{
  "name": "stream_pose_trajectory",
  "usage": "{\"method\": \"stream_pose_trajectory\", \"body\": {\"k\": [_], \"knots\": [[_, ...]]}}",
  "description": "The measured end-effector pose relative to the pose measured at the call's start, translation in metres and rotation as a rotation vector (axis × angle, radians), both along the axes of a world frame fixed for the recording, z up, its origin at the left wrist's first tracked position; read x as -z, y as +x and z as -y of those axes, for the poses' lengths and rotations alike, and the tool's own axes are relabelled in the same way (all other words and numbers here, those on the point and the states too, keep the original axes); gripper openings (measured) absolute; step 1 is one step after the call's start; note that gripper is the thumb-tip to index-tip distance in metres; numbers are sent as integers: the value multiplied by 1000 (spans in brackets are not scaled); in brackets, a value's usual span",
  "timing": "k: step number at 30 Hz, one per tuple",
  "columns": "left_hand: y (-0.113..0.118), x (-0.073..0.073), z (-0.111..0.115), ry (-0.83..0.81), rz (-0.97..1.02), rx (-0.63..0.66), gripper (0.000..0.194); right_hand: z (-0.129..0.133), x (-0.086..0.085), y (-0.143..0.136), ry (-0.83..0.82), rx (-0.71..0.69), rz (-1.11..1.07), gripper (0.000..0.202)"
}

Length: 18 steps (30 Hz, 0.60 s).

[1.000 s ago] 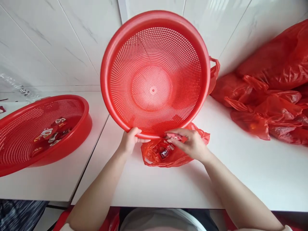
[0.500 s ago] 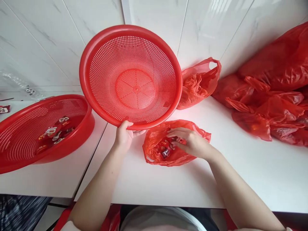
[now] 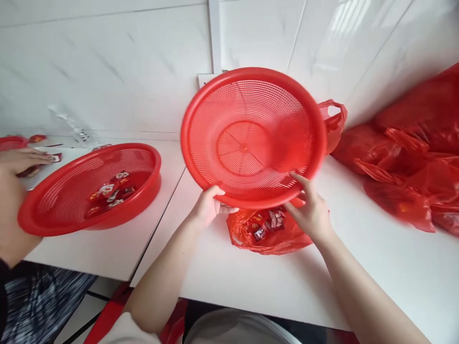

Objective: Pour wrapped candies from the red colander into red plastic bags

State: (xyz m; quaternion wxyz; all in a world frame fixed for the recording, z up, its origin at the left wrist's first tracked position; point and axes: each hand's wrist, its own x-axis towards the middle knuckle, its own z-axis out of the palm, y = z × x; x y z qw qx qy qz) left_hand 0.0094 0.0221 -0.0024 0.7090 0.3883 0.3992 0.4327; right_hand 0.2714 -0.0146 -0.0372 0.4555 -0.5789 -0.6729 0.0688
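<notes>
Right now both hands are holding the empty red basket (image 3: 251, 136) tipped up on edge, its open side facing the person. The left hand (image 3: 208, 208) is pinching the lower rim, while the right hand (image 3: 310, 210) is steadying that rim with spread fingers. Just below the grip, a red bag (image 3: 267, 234) of wrapped sweets is lying open on the white table (image 3: 251, 282). Well to the left, a second basket (image 3: 91, 188) is resting flat, holding sweets.

Your left hand (image 3: 206, 208) and right hand (image 3: 311, 212) grip a bright red basket (image 3: 251, 138), perforated all over in fine mesh. Below your right hand lies a translucent red bag (image 3: 267, 234) of sweets (image 3: 267, 224) in red, dark and white wrappers. Left of your left hand, a matching red second basket (image 3: 89, 191) holds similar wrappers on a white table (image 3: 376, 258).
</notes>
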Motion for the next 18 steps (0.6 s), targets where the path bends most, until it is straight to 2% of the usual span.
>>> {"method": "stream_pose_trajectory", "body": {"k": [2, 4, 6, 7, 8, 10, 12, 13, 15, 16, 18], "knots": [[-3, -7, 4, 39, -60, 115, 25, -2, 7, 4, 51, 70, -21, 47], [-8, -19, 9, 144, -225, 244, 36, -5, 13, 8, 84, 117, -90, 39], [-16, -33, 16, 302, -512, 327, 55, -9, 18, 9, 105, 128, -212, 39], [-22, -39, 20, 394, -694, 301, 65, -11, 19, 10, 123, 126, -283, 40], [-30, -45, 23, 483, -892, 216, 73, -12, 19, 10, 146, 121, -355, 41], [-50, -51, 30, 584, -1295, -102, 80, -15, 17, 10, 190, 111, -472, 42], [-75, -50, 34, 497, -1637, -440, 80, -18, 13, 12, 233, 116, -542, 40], [-87, -47, 35, 377, -1755, -543, 79, -19, 11, 13, 247, 131, -560, 40], [-109, -38, 37, 142, -1892, -623, 72, -22, 6, 17, 265, 181, -576, 41], [-118, -32, 36, 96, -1926, -637, 64, -23, 3, 20, 270, 207, -579, 42], [-129, -21, 35, 105, -1931, -667, 48, -27, -4, 24, 271, 235, -567, 42]]}}
